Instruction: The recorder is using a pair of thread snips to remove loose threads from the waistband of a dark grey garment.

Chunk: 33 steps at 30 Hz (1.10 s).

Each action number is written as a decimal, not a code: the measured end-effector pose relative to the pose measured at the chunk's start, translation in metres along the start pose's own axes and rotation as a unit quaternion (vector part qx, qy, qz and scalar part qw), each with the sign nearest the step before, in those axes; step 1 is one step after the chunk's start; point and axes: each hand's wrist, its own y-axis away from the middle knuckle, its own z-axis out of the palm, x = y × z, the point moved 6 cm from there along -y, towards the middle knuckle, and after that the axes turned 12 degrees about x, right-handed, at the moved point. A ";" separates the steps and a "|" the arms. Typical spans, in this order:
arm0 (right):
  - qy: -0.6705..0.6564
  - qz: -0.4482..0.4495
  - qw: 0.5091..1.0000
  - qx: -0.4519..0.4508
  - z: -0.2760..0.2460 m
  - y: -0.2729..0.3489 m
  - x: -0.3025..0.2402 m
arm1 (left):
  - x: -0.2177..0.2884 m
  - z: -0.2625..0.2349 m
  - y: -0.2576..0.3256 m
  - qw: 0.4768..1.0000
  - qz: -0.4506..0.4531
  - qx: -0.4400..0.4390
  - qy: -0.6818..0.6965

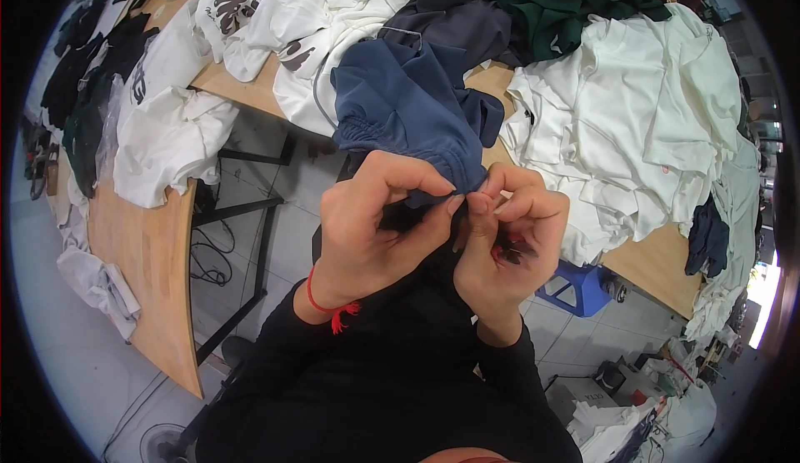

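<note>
A blue garment (400, 100) with a gathered, stitched waistband hangs over the near edge of the table in front of me. My left hand (379, 217) pinches the waistband's near edge between thumb and forefinger. Close beside it, my right hand (517, 225) pinches the same edge, fingertips almost meeting the left ones. Tucked in my right palm is a small dark object (514, 252) with a bit of red, its kind unclear. A thin grey cord (317, 88) curves along the garment's left side. What the fingertips hold exactly is too small to see.
White garments (625, 113) lie heaped on the right, dark green cloth (567, 5) and dark grey cloth (450, 17) behind. Printed white shirts (258, 21) spread at the far left. A wooden table (142, 271) stands left; a blue stool (575, 288) sits below right.
</note>
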 end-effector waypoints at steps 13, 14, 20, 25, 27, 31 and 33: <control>-0.092 0.069 0.993 -0.009 -0.004 0.004 -0.002 | -0.015 -0.008 -0.004 0.997 -0.058 0.036 0.025; -0.092 0.075 0.993 -0.011 -0.007 0.003 -0.004 | -0.013 -0.009 -0.006 0.997 -0.048 0.050 0.038; -0.064 0.046 0.997 0.005 -0.003 -0.002 -0.001 | -0.008 -0.009 -0.007 0.999 -0.029 0.036 0.027; -0.031 0.019 0.999 0.003 0.000 0.000 -0.005 | 0.002 -0.006 -0.003 1.000 0.000 0.020 0.011; -0.028 0.003 1.000 0.009 -0.002 0.002 -0.005 | 0.004 -0.006 -0.001 1.000 0.005 0.017 0.003; -0.036 0.017 0.999 0.008 -0.002 0.004 -0.003 | 0.003 -0.005 0.003 1.000 0.016 0.007 -0.010; -0.007 0.016 1.000 -0.020 0.000 0.002 -0.001 | 0.003 -0.003 0.002 1.000 0.020 0.008 -0.005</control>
